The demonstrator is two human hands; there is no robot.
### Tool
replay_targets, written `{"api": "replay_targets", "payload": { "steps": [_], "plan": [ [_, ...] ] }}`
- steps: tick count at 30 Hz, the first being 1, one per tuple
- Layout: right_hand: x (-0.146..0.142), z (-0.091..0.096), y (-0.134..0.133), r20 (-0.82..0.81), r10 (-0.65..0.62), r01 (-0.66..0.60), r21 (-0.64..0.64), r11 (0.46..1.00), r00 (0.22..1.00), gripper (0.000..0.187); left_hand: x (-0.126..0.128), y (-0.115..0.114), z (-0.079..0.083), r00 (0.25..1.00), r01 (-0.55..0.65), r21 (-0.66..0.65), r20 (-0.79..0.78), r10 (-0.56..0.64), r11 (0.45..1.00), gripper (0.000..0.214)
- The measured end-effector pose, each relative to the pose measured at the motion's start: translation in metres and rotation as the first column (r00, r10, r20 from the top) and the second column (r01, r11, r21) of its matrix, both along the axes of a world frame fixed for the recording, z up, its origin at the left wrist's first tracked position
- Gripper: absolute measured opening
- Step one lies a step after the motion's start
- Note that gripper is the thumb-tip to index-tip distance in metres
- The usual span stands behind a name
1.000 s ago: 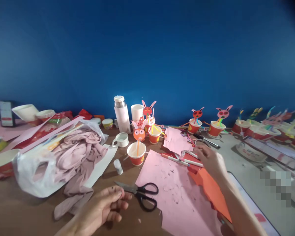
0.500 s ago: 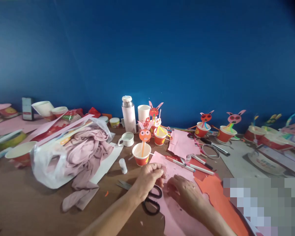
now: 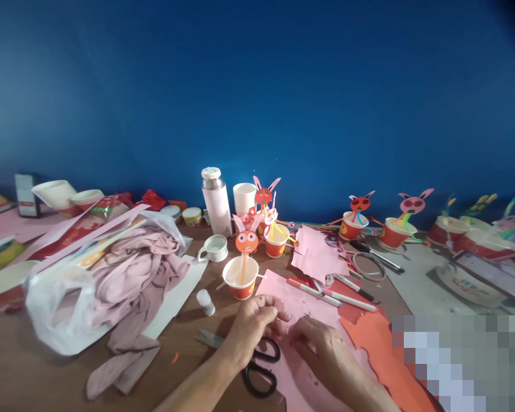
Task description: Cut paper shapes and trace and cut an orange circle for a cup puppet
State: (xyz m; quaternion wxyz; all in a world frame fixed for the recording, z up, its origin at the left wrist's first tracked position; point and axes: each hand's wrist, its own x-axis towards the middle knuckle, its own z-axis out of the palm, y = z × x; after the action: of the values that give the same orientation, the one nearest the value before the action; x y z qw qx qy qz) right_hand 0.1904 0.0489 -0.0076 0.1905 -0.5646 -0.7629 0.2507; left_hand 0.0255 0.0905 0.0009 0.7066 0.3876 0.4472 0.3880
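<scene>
My left hand (image 3: pixel 254 321) rests at the left edge of a pink paper sheet (image 3: pixel 302 297), fingers curled, lying over the handles of black scissors (image 3: pixel 257 375). My right hand (image 3: pixel 324 349) lies on the same sheet with its fingers pinched toward the left hand. The fingertips of both hands almost meet; what is between them is too small to make out. Just beyond the hands stands a red paper cup (image 3: pixel 240 278) with an orange face on a straw.
A glue stick (image 3: pixel 206 302), white mug (image 3: pixel 214 249) and thermos (image 3: pixel 216 200) stand behind the hands. Markers (image 3: pixel 330 293) and orange paper (image 3: pixel 375 352) lie to the right. A plastic bag with pink cloth (image 3: pixel 124 274) fills the left. More cup figures (image 3: pixel 395 229) line the blue wall.
A second ago my hands were apart, the right one out by the markers. Both have come together over the pink sheet above the scissors and have barely moved since.
</scene>
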Motion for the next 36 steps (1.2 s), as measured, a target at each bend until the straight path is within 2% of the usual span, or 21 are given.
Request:
{"api": "replay_targets", "payload": {
  "steps": [5,9,16,21,26,28,31,34,36],
  "plan": [
    [-0.002,-0.001,0.003,-0.191,-0.124,0.11,-0.081,0.991,0.974,0.015,-0.001,-0.005,-0.006,1.0,0.02,-0.046,0.015,-0.019,0.999,0.025],
    [0.0,-0.007,0.005,-0.277,-0.213,0.192,-0.101,0.976,0.937,0.014,0.001,-0.007,-0.007,0.999,0.027,-0.109,0.031,-0.023,0.994,0.03],
    [0.002,-0.014,0.01,-0.308,-0.201,0.205,-0.019,0.979,0.93,0.012,0.001,-0.007,-0.008,0.998,0.005,-0.14,0.059,0.004,0.99,0.026],
    [0.003,-0.021,0.013,-0.35,-0.203,0.199,-0.048,0.979,0.915,0.018,0.0,-0.006,-0.006,0.998,0.001,-0.103,0.069,0.007,0.995,0.031],
    [0.011,-0.026,0.016,-0.315,-0.16,0.219,0.159,0.963,0.935,0.02,0.0,-0.006,-0.006,0.998,0.003,-0.09,0.058,0.003,0.996,0.032],
    [0.011,-0.022,0.016,-0.345,-0.153,0.225,0.179,0.958,0.926,0.019,0.0,-0.007,-0.007,1.0,0.011,-0.05,0.015,-0.011,0.999,0.034],
    [0.003,-0.01,0.014,-0.426,-0.157,0.201,0.059,0.978,0.891,0.024,0.0,-0.013,-0.007,0.989,0.053,0.121,-0.146,-0.035,0.991,0.028],
    [-0.007,-0.002,0.011,-0.466,-0.165,0.163,-0.046,0.986,0.869,0.016,0.0,-0.02,-0.007,0.951,0.149,0.279,-0.303,-0.06,0.949,0.022],
    [-0.009,-0.001,0.008,-0.45,-0.138,0.15,-0.009,0.989,0.883,0.013,0.0,-0.024,-0.008,0.929,0.2,0.325,-0.363,-0.074,0.924,0.024]
  ]
}}
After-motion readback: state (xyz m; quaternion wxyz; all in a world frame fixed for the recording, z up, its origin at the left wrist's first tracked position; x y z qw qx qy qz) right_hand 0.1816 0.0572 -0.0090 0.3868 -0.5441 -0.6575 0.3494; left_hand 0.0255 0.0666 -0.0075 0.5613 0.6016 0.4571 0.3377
